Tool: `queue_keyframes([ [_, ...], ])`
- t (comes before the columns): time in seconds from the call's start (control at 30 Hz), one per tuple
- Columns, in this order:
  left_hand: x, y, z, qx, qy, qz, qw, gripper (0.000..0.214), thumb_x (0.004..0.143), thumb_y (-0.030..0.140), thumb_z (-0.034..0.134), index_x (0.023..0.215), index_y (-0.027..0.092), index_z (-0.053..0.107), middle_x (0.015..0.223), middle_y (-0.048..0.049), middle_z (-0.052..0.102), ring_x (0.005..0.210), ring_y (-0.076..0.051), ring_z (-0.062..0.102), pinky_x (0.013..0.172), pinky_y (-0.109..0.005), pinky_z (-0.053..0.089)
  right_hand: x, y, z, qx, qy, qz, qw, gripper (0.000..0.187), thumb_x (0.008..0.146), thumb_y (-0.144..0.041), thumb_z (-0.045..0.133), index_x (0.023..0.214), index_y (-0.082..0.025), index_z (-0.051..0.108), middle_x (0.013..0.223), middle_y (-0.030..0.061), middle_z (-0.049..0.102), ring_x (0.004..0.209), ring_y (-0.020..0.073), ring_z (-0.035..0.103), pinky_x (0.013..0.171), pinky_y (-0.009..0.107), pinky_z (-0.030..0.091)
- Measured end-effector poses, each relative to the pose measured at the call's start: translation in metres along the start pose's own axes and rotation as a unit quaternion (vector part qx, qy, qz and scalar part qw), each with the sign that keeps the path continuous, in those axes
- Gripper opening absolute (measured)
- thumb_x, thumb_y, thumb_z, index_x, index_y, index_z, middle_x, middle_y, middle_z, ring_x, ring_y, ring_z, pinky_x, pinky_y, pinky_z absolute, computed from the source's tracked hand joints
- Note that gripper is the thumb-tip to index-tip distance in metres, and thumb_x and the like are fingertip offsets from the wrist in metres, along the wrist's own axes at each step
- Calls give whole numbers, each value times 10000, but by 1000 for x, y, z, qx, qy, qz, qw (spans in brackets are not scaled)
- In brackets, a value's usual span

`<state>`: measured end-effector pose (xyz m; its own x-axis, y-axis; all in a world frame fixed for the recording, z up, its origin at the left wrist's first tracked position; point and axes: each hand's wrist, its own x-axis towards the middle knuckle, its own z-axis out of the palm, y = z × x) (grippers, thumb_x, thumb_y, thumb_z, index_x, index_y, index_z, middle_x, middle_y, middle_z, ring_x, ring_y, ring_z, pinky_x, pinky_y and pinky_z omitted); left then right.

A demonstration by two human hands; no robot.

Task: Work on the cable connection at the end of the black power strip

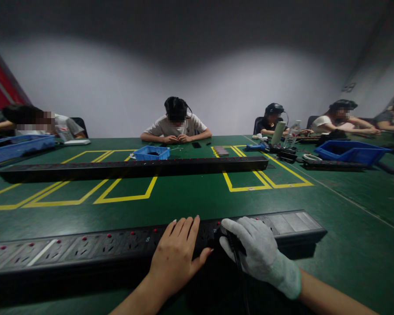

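A long black power strip (pixel 98 245) with rows of sockets and small red buttons lies across the near side of the table. My bare left hand (pixel 177 249) rests on its middle, fingers stretched out and thumb apart. Just to the right, my right hand (pixel 256 245), in a pale grey glove, is closed around a black plug (pixel 232 239). From the plug a black cable (pixel 241 280) hangs toward me. The plug sits against the strip's top face; my glove hides part of it, so I cannot tell how deep it is in the socket.
A second long power strip (pixel 144 168) lies across the green table (pixel 190 197) over yellow tape outlines. Farther back are a small blue bin (pixel 151 153), a larger blue bin (pixel 351 151), a bottle (pixel 293 133) and a left-hand tray (pixel 22 146). Several people sit around the table.
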<state>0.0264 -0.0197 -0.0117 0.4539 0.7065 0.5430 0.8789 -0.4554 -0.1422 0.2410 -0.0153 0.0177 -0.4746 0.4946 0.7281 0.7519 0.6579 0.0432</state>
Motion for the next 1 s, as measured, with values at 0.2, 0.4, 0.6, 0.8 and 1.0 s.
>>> queue_keyframes([
  [0.2,-1,0,-1,9,-13,1,1000,602,876,521,404,1306,103,458,1178,-143,601,1058,-273,559,941,-443,419,0,1,0,2,-3,-5,1000,222,861,-281,545,1043,-160,587,754,30,642,665,160,604,572,287,425],
  [0.4,-1,0,1,8,-12,0,1000,601,873,516,412,1308,104,458,1175,-139,604,1056,-277,561,939,-442,419,0,0,-1,3,-1,-4,1000,224,865,-270,536,1055,-161,585,763,35,646,672,158,610,578,284,437],
  [0.6,0,0,1,7,-8,0,1000,606,872,526,405,1306,106,460,1172,-142,604,1048,-273,563,940,-440,418,1,1,-2,6,5,-12,1000,230,861,-267,546,1058,-153,579,758,32,644,662,159,604,579,289,438],
  [0.8,-1,1,1,12,2,0,1000,594,877,519,394,1305,113,460,1156,-140,612,1042,-266,567,938,-433,419,1,0,-1,1,6,-7,1000,224,861,-266,539,1050,-156,586,747,32,639,660,157,606,581,283,439],
  [1.0,-2,0,2,11,-6,5,1000,603,876,526,399,1308,108,455,1167,-137,606,1050,-271,559,935,-437,421,0,1,-1,2,-2,-7,1000,228,865,-274,537,1058,-159,577,765,38,650,670,164,604,591,294,433],
])
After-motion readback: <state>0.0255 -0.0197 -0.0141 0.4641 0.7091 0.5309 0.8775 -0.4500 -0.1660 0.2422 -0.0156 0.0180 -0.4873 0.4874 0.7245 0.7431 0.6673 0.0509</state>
